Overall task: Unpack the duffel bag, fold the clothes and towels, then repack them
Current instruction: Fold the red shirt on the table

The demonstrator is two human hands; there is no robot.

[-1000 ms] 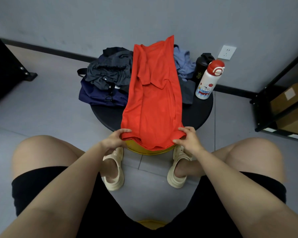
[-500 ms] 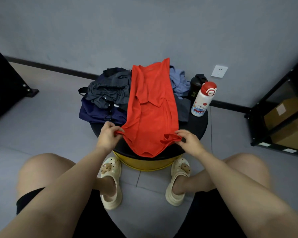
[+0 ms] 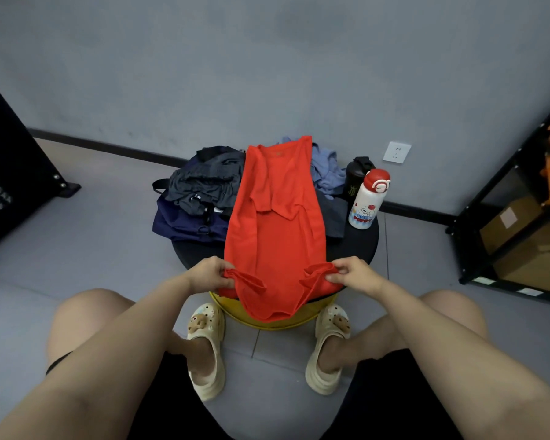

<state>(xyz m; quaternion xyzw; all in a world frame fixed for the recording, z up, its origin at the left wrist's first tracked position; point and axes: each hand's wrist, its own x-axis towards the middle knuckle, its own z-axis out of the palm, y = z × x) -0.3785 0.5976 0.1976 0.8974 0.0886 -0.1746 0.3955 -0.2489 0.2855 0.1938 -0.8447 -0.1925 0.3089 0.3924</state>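
A red shirt [image 3: 275, 223] lies lengthwise on the small round black table [image 3: 359, 246], sleeves folded in, its hem hanging over the near edge. My left hand [image 3: 208, 276] pinches the hem's left corner. My right hand [image 3: 354, 274] pinches the right corner. Both corners are lifted and bunched. A navy duffel bag [image 3: 185, 225] sits at the table's left, with dark grey clothes [image 3: 204, 185] piled on it. A blue-grey garment [image 3: 326, 171] lies behind the shirt on the right.
A white bottle with a red cap [image 3: 367, 200] and a black bottle [image 3: 354, 181] stand at the table's right. A black shelf with cardboard boxes [image 3: 518, 236] is at far right. My knees and cream clogs [image 3: 205, 350] are below the table.
Both hands have gathered the red shirt's hem corners and raised them off the table edge. The camera has tilted up, so the table appears lower and farther.
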